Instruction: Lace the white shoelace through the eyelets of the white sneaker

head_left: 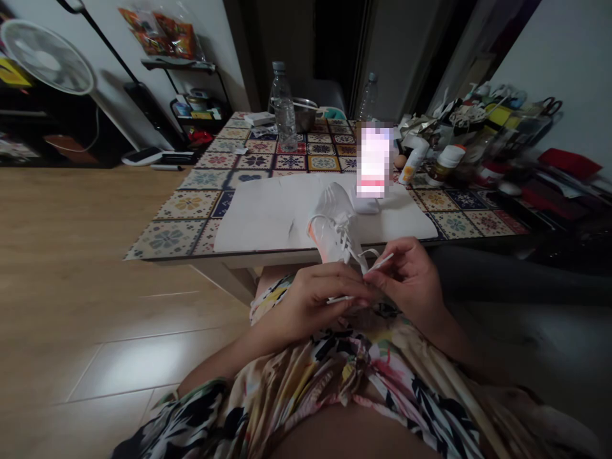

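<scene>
A white sneaker (332, 220) with orange trim rests at the near edge of the table, its toe pointing away from me and its heel end hidden behind my left hand. White laces run across its tongue. Between the thumb and fingers of my right hand (408, 274) is pinched a white shoelace (382, 260) that leads back to the shoe. My left hand (329, 290) is closed just left of it, its fingertips close to the right thumb. A short white lace end pokes out below the left fingers.
White paper (261, 213) covers the near part of the patterned table (176, 233). A lit phone (373, 162) stands upright behind the shoe. Plastic bottles (285, 108) and a metal bowl (306, 115) stand farther back. Small containers (444, 164) crowd the right side. A fan (48, 57) is at left.
</scene>
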Available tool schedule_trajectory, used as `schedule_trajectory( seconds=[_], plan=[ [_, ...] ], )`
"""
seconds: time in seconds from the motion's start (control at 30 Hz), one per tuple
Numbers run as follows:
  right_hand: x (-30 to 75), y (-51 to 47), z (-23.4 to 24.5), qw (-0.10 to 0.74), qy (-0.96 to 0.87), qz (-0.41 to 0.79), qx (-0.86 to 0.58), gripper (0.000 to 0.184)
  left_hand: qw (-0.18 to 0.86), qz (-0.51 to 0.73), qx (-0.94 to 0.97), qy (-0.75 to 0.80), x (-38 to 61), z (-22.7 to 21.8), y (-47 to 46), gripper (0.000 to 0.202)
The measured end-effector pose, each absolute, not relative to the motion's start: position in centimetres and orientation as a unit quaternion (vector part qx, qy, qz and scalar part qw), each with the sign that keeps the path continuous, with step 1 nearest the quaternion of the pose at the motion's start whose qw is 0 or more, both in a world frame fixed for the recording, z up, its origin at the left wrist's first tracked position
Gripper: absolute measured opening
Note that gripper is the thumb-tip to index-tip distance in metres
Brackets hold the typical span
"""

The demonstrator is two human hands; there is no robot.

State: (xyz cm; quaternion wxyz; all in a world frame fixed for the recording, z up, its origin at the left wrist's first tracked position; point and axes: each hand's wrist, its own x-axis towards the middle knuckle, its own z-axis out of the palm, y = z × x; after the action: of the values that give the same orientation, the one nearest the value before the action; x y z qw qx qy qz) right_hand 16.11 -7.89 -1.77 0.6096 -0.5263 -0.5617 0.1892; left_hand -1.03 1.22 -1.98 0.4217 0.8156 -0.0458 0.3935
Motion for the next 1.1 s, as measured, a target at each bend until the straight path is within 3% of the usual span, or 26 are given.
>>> schedule_trajectory(
  seconds=[0.2, 0.37, 0.47, 0.63, 0.73, 0.87, 1.1],
  plan=[
    [16.1, -7.9, -1.7, 0.576, -0.590, 0.166, -0.541, 0.023, 0.411, 0.400, 0.818, -0.046, -1.2, -1.9, 1.2, 0.017],
    [15.9, -7.5, -1.8, 0.599, -0.576, 0.199, -0.520, 0.036, 0.408, 0.395, 0.821, -0.059, -1.0, -1.9, 1.2, 0.013],
    [16.0, -7.7, -1.7, 0.596, -0.586, 0.201, -0.510, 0.032, 0.414, 0.399, 0.817, -0.043, -0.8, -2.0, 1.1, 0.014],
    [16.5, -8.3, -1.2, 0.546, -0.692, 0.107, -0.460, 0.006, 0.443, 0.397, 0.803, 0.034, -0.7, -2.6, 1.0, 0.010],
    [16.7, -8.2, -0.8, 0.483, -0.769, 0.010, -0.419, 0.013, 0.497, 0.410, 0.763, 0.061, -0.7, -2.8, 0.8, 0.008],
    [16.6, -7.9, -0.9, 0.445, -0.775, -0.077, -0.441, 0.009, 0.558, 0.434, 0.700, 0.100, -0.5, -2.7, 0.6, 0.008],
    [16.3, -8.0, -1.2, 0.480, -0.743, -0.032, -0.465, 0.008, 0.597, 0.446, 0.656, 0.121, -0.3, -3.1, 0.9, 0.015]
  ],
)
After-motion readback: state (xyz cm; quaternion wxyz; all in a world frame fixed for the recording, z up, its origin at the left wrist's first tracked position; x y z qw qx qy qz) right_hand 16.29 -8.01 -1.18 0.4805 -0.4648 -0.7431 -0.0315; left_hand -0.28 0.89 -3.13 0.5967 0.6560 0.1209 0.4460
